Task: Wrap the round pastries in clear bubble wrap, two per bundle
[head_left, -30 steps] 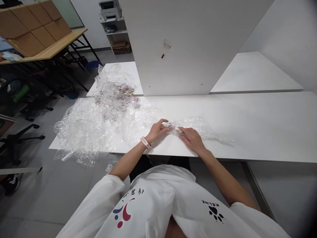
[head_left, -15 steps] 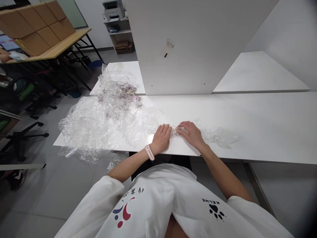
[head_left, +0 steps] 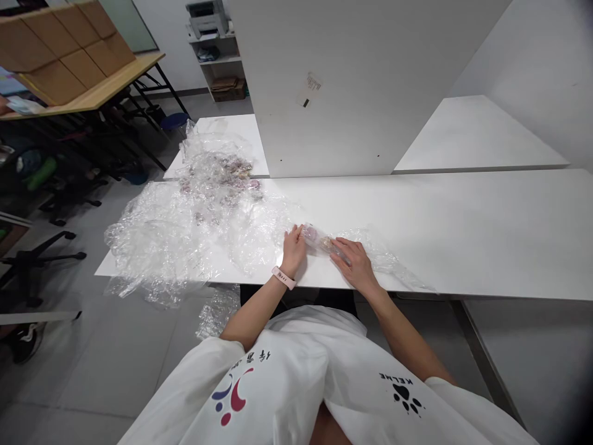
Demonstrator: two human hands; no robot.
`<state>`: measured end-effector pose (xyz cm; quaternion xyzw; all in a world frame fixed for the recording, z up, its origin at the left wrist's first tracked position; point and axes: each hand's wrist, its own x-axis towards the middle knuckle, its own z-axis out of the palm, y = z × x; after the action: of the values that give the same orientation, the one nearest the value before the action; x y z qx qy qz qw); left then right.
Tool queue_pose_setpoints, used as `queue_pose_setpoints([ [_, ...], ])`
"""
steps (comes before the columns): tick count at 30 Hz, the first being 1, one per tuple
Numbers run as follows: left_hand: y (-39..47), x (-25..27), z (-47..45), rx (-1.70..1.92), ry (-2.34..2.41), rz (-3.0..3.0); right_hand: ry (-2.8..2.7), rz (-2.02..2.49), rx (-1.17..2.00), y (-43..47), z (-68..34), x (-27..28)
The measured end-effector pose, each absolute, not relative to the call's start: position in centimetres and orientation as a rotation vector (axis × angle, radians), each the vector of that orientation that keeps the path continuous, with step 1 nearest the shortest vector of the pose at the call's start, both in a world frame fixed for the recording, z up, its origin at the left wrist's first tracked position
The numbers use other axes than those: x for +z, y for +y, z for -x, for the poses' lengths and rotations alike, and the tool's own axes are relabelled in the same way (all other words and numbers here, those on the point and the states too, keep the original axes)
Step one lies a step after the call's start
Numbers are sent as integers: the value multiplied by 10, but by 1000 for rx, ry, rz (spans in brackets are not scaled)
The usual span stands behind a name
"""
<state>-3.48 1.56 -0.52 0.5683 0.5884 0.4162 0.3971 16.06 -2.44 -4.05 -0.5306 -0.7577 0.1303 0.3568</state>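
In the head view, a long clear plastic sleeve (head_left: 317,238) lies slantwise on the white table before me. A pinkish piece and a tan piece (head_left: 326,243) show through it; their exact kind is not clear. My left hand (head_left: 294,248), with a pink watch band at the wrist, pinches the sleeve's left end beside the pinkish piece. My right hand (head_left: 356,262) rests on the sleeve by the tan piece, fingers stretched and apart. Loose crumpled film (head_left: 389,262) trails from under it to the table's front edge.
A big heap of crumpled clear plastic (head_left: 157,235) with small pinkish and brown pieces covers the table's left end and overhangs its edge. A tall white panel (head_left: 338,93) stands behind the table (head_left: 486,235). Cardboard boxes (head_left: 69,49) sit on a wooden table at the far left.
My left hand has shifted slightly left and turned from lying flat to pinching the sleeve's end. The sleeve now slants, and its pinkish piece shows. The trailing film has swung toward the front edge.
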Motion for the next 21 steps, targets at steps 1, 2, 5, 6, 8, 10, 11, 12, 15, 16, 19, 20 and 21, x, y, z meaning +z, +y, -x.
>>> queue_pose_setpoints([
  [1,15,-2,30,1085,1368,-1251,-1919,1369,349,-25,-156,-39],
  [2,13,0,26,1099,1252,-1084,-1878,1368,360,-25,-152,-39],
  [5,6,5,15,1111,1028,-798,-1758,1383,394,-26,-141,-36],
  [6,3,5,14,1111,998,-760,-1727,1393,405,-26,-138,-35],
  [8,-3,4,13,1103,970,-713,-1694,1415,440,-27,-135,-32],
  [10,-10,3,14,1108,970,-674,-1674,1442,483,-27,-133,-30],
  [11,-13,2,14,1125,978,-660,-1657,1459,507,-27,-132,-29],
  [12,-17,3,14,1148,979,-653,-1630,1479,530,-28,-130,-29],
  [15,-28,5,12,1171,878,-687,-1532,1530,583,-26,-126,-30],
  [16,-30,6,10,1164,826,-702,-1513,1538,590,-25,-124,-31],
  [19,-27,6,4,1166,829,-626,-1532,1544,543,-24,-120,-33],
  [20,-23,6,3,1174,879,-551,-1568,1530,503,-25,-118,-32],
  [21,-17,6,3,1177,916,-463,-1622,1503,451,-27,-117,-31],
])
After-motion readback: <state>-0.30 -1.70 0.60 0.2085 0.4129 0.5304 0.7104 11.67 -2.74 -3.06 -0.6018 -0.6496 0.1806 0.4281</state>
